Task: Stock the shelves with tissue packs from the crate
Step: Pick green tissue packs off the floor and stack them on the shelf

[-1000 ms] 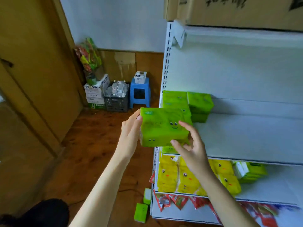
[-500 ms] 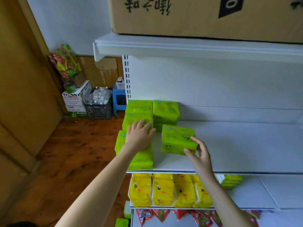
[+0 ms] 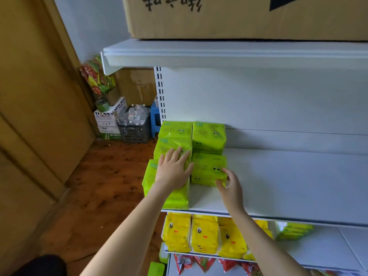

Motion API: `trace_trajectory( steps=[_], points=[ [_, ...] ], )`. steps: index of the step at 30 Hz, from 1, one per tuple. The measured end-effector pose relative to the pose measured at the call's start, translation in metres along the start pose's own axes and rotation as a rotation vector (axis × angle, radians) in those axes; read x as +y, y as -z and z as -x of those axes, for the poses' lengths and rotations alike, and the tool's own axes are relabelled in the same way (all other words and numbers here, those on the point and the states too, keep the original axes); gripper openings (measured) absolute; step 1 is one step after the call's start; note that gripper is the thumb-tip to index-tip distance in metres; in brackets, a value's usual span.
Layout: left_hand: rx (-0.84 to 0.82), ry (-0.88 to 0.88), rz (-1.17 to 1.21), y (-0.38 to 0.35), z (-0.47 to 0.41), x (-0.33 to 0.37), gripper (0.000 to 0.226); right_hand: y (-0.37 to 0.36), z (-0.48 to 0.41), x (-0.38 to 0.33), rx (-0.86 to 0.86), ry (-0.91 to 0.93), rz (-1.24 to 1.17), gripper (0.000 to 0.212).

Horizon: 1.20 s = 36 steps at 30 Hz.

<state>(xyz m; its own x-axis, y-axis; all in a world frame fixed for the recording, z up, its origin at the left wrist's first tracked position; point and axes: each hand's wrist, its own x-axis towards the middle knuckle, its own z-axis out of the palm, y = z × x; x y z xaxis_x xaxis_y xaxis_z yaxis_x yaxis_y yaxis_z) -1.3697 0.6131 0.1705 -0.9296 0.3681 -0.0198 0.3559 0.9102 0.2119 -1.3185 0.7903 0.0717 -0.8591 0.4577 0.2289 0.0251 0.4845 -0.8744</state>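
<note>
Several green tissue packs with smiley faces sit at the left end of the white middle shelf (image 3: 288, 188). My left hand (image 3: 173, 171) lies flat with straight fingers on the left column of green packs (image 3: 169, 196), which reaches the shelf's front edge. My right hand (image 3: 229, 185) holds the front right corner of a green pack (image 3: 207, 169) that lies on the shelf in front of the back right pack (image 3: 208, 135); the thumb is on top and the fingers curl at its front face. The crate is out of view.
Yellow tissue packs (image 3: 203, 234) fill the shelf below, with red snack bags (image 3: 199, 261) under them. A big cardboard box (image 3: 239, 16) tops the unit. On the wooden floor stand a dark basket (image 3: 134, 130), white cartons (image 3: 108, 118), a blue stool (image 3: 155, 118); loose green packs (image 3: 156, 268) lie by the shelf's foot.
The green pack went from the air onto the shelf, then slid back and left beside the stack. My left hand left it and now lies on the left column. The view moved closer.
</note>
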Motion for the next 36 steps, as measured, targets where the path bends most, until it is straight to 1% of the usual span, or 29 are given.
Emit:
trace_trajectory(
  steps=[8, 11, 14, 17, 19, 20, 22, 24, 25, 28, 30, 33, 36],
  points=[
    [0.017, -0.011, 0.013, -0.002, -0.001, -0.002, 0.054, -0.004, -0.008, 0.002, -0.012, -0.022, 0.014, 0.04],
    [0.016, -0.011, 0.008, -0.004, -0.001, -0.002, 0.054, 0.0, -0.009, 0.002, -0.072, -0.019, 0.001, 0.043],
    [0.03, -0.006, 0.014, -0.005, -0.003, -0.003, 0.054, 0.012, -0.016, -0.004, -0.158, -0.024, -0.034, 0.05],
    [0.029, 0.0, 0.01, -0.006, -0.004, -0.003, 0.054, 0.028, -0.016, -0.011, -0.165, 0.038, -0.001, 0.053],
    [0.023, 0.002, 0.05, -0.005, -0.006, -0.003, 0.054, 0.035, -0.012, -0.019, -0.172, 0.092, 0.008, 0.051],
    [0.014, 0.006, 0.117, -0.003, -0.007, -0.004, 0.055, 0.037, -0.01, -0.025, -0.168, 0.132, 0.012, 0.05],
    [0.013, 0.02, 0.366, 0.007, -0.008, -0.004, 0.057, 0.037, -0.007, -0.039, -0.155, 0.249, 0.021, 0.048],
    [0.036, 0.005, 0.622, 0.023, -0.005, -0.006, 0.051, 0.035, -0.004, -0.057, -0.174, 0.339, 0.028, 0.048],
    [0.065, -0.01, 0.686, 0.031, 0.0, -0.009, 0.047, 0.032, -0.002, -0.067, -0.191, 0.374, 0.029, 0.048],
    [0.207, -0.052, 0.719, 0.048, 0.026, -0.03, 0.046, 0.022, 0.005, -0.099, -0.236, 0.488, 0.035, 0.049],
    [0.299, -0.03, 0.748, 0.047, 0.052, -0.054, 0.046, 0.008, 0.015, -0.12, -0.28, 0.569, 0.038, 0.049],
    [0.402, 0.071, 0.758, 0.028, 0.1, -0.098, 0.055, -0.019, 0.042, -0.146, -0.354, 0.655, 0.047, 0.048],
    [0.37, 0.245, 0.761, -0.008, 0.148, -0.147, 0.061, -0.062, 0.076, -0.161, -0.46, 0.686, 0.022, 0.047]
  ],
)
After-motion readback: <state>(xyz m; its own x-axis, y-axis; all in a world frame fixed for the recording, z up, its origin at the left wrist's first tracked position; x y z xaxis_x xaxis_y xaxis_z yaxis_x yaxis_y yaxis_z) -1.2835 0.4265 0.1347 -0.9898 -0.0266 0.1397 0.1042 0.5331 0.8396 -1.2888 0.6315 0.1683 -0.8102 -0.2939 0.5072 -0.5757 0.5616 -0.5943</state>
